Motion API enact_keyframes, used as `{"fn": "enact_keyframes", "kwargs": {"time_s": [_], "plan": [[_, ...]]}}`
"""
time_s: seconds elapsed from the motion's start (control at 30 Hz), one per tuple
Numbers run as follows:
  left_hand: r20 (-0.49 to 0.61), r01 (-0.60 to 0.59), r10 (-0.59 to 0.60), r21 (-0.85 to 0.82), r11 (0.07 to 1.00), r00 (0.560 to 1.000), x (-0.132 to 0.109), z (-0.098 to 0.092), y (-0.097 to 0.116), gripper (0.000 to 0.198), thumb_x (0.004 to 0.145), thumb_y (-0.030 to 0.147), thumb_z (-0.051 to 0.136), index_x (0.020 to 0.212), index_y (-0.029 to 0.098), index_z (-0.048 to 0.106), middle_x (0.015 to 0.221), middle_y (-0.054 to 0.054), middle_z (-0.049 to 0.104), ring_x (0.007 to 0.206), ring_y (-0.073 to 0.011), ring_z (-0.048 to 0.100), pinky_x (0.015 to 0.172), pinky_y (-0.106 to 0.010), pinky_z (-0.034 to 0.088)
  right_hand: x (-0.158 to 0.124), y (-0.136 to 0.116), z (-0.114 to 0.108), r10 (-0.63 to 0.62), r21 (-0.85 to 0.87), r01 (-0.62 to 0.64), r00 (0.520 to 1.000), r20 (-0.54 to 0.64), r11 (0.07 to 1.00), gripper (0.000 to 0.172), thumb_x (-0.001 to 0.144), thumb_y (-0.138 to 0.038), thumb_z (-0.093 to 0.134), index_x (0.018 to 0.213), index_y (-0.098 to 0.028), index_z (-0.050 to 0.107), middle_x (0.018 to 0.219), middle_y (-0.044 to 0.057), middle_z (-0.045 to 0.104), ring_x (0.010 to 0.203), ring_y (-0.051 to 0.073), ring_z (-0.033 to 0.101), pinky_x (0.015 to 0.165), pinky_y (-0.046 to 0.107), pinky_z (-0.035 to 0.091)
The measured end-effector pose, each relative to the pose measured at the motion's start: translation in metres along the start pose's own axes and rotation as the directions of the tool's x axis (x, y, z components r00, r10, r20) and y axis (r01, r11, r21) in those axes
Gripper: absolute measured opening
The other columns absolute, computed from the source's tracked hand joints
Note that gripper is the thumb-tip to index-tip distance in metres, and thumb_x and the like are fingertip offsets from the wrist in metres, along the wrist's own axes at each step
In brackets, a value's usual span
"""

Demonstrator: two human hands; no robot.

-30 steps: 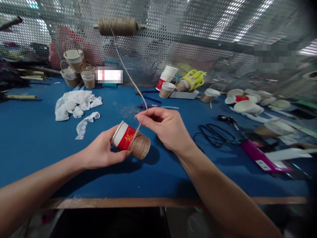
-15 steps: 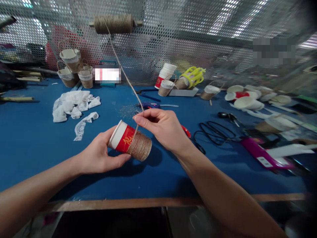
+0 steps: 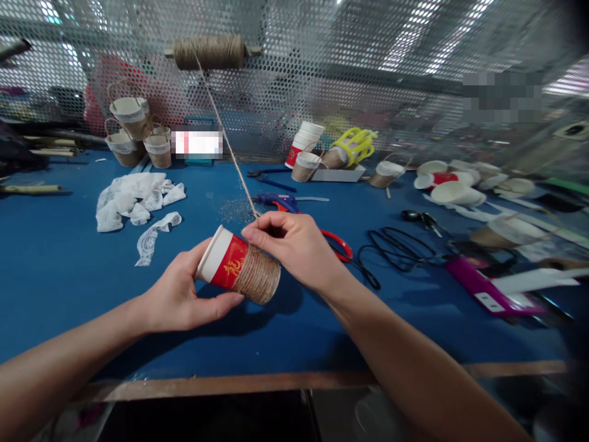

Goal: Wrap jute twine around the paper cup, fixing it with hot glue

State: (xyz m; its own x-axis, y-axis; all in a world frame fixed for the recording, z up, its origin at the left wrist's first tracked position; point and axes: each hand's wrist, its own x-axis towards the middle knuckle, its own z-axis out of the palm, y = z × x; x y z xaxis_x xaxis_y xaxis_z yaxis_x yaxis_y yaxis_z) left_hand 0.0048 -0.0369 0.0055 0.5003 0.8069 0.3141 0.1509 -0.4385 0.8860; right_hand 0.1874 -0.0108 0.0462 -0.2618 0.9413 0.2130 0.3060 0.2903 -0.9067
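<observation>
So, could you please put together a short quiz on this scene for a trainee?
1. What does the left hand grip? A) the paper cup B) a glue gun C) a phone
2. True or false: the cup stands upright on the blue table.
3. Fill in: the twine pinched by the right hand runs up to a ____ on the mesh panel.

Key: 1 A. 2 false, it is held on its side above the table. 3 spool.
</observation>
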Motion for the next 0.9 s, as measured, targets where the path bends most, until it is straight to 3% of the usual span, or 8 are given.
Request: {"fn": "enact_keyframes", "kwargs": {"time_s": [0.5, 0.7, 0.9], "plan": [[-0.018, -0.067, 0.07, 0.147, 0.987, 0.997, 0.0026, -0.0006, 0.0006, 0.033, 0.068, 0.021, 0.066, 0.097, 0.014, 0.052, 0.077, -0.002, 0.059, 0.062, -0.0121, 0.052, 0.06, -0.023, 0.046, 0.0011, 0.0048, 0.0016, 0.03, -0.156, -0.014, 0.994, 0.103, 0.988, 0.023, 0.082, -0.037, 0.049, 0.073, -0.016, 0.052, 0.066, -0.001, 0.051, 0.058, 0.01, 0.045, 0.055, 0.024, 0.038], [-0.018, -0.146, 0.154, 0.236, 0.961, 0.988, 0.0057, -0.0009, 0.0018, 0.04, 0.067, 0.02, 0.066, 0.103, 0.014, 0.049, 0.094, -0.008, 0.058, 0.083, -0.0185, 0.056, 0.076, -0.029, 0.047, 0.0002, 0.0027, 0.0008, 0.055, -0.236, -0.017, 0.986, 0.155, 0.972, 0.022, 0.085, -0.034, 0.043, 0.071, -0.018, 0.047, 0.068, -0.001, 0.048, 0.063, 0.012, 0.045, 0.06, 0.026, 0.037], [0.016, -0.108, 0.108, 0.24, 0.965, 0.994, 0.0074, -0.0044, -0.0012, 0.039, 0.067, 0.026, 0.067, 0.1, 0.013, 0.051, 0.086, -0.006, 0.058, 0.083, -0.0199, 0.056, 0.076, -0.03, 0.046, 0.0027, 0.0066, 0.0018, 0.009, -0.243, 0.026, 0.99, 0.143, 0.97, 0.022, 0.086, -0.034, 0.041, 0.07, -0.019, 0.044, 0.066, -0.002, 0.045, 0.064, 0.012, 0.043, 0.06, 0.026, 0.035]]}}
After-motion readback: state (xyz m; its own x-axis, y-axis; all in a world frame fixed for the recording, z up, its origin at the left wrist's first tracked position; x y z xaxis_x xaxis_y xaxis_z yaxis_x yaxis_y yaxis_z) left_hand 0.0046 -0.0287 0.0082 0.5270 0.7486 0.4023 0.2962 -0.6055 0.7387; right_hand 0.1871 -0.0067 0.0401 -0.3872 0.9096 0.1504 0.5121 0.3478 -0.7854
